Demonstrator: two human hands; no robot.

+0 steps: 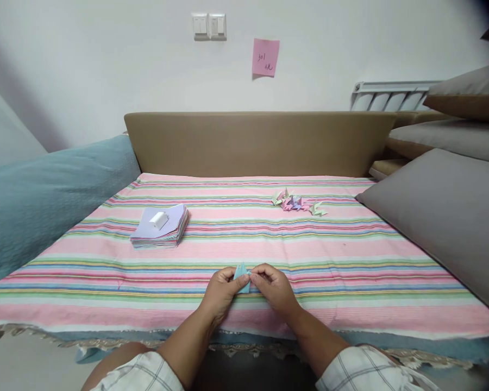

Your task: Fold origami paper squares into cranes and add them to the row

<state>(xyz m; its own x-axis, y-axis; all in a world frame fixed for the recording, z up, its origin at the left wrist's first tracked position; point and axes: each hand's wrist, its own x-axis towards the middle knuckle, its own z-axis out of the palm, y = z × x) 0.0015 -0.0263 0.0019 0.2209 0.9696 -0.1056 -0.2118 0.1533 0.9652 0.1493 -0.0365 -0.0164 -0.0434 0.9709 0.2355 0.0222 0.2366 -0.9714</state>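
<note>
A small piece of folded light-blue paper (241, 270) is held just above the striped cloth, near the front edge of the sofa seat. My left hand (221, 290) pinches it from the left, thumb across its front. From the right, my right hand (275, 288) pinches the paper's right edge between thumb and forefinger. Pointed tips show at the top of the paper. Further back to the right lies a small group of folded paper cranes (295, 203) in pink, purple and pale green.
A stack of coloured paper sheets (157, 239) lies on the left, with a small white block (158, 220) on top. Grey cushions (444, 212) are piled at the right. A blue-covered armrest (61, 190) borders the left, and a brown backrest (256, 144) stands behind.
</note>
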